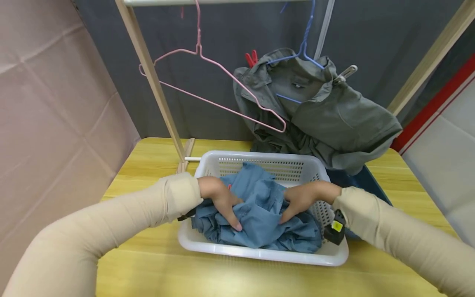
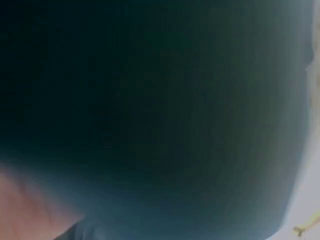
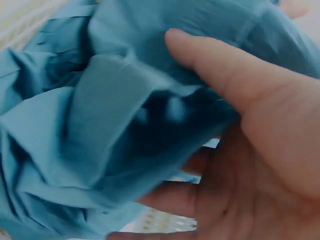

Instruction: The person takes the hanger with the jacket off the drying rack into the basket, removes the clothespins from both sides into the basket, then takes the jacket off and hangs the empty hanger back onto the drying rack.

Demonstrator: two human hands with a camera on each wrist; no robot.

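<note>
- My left hand (image 1: 222,202) was down in the white basket (image 1: 259,251), fingers curled into the crumpled blue garment (image 1: 259,214); the left wrist view showed only dark blur pressed close, so that grip I judged from the head view alone.
- My right hand (image 1: 302,200) had a fold of the same blue cloth pinched between thumb and fingers, which the right wrist view showed plainly (image 3: 240,130).
- The two hands were apart, one on each side of the bundle, both clamped on it.
- The blue garment lay bunched inside the basket, which sat on the wooden table (image 1: 148,264) just in front of me. None of the cloth had cleared the rim by much.
- Behind the basket a grey shirt (image 1: 319,111) hung on a blue hanger (image 1: 302,49), slumped and partly resting on the table, with a red clip (image 1: 251,58) near its collar.
- A pink hanger (image 1: 208,62) hung bare on the rack beside it.
- As I judged it, the grey shirt was already up and the blue one was only just gripped: lifting it out, shaking it open and getting it onto a hanger all remained.
</note>
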